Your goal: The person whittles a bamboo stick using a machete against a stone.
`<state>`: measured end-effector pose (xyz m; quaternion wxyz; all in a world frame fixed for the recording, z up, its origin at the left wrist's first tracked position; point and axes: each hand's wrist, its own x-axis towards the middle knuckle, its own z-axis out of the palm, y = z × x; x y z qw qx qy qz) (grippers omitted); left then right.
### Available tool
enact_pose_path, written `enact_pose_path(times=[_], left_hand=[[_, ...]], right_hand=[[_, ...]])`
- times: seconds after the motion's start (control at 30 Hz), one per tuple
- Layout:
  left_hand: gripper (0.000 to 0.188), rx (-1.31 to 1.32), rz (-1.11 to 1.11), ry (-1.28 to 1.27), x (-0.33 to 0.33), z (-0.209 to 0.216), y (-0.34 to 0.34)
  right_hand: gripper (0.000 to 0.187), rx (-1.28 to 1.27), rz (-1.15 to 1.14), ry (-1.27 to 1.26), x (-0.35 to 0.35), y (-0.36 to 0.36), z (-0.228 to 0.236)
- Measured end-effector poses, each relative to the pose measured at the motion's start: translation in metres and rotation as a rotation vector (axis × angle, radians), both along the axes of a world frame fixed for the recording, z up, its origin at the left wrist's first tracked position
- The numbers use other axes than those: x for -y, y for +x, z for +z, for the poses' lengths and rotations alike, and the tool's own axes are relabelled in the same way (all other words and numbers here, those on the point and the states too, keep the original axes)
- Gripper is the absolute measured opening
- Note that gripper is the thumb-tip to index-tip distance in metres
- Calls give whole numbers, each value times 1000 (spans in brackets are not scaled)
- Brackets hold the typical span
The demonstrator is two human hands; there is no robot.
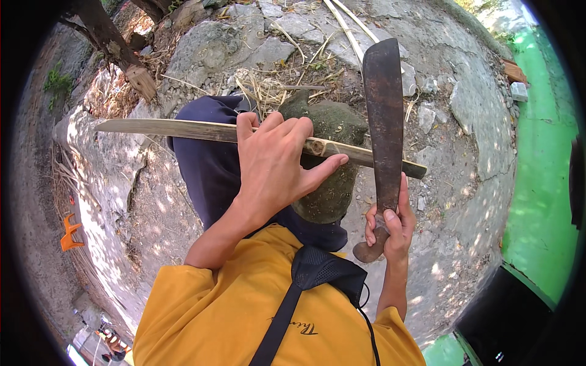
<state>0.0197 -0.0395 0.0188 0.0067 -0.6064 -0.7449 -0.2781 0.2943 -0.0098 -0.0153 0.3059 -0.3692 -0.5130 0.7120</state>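
My left hand (pixel 274 155) grips a long split bamboo strip (pixel 165 127) near its middle, with the thumb stretched along it. The strip lies crosswise, its pointed end to the left and a node just right of my fingers. In my right hand (pixel 394 229) is the handle of a machete (pixel 383 116). Its dark, broad blade points away from me and crosses over the strip near the right end; whether they touch I cannot tell. Below the strip sits a mossy rounded stone (pixel 332 189), partly hidden by my left hand.
Thin pale strips (pixel 348 30) lie on the cracked stony ground beyond the blade. Dry shavings (pixel 262 91) are scattered past the stone. A tree trunk (pixel 107 36) stands at far left, an orange plastic chair (pixel 70 233) at left. A green surface (pixel 540 165) runs along the right.
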Motion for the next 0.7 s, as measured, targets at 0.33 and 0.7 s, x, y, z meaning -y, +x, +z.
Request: enact_pose_path(times=[0.33,0.7], left_hand=[[38,-6,109,16,-9,-4,5],[36,2,59,4,-8,8,5]], right_hand=[[70,57,-8,-4,15,10,-8],[67,66,26,160,24,25,-15]])
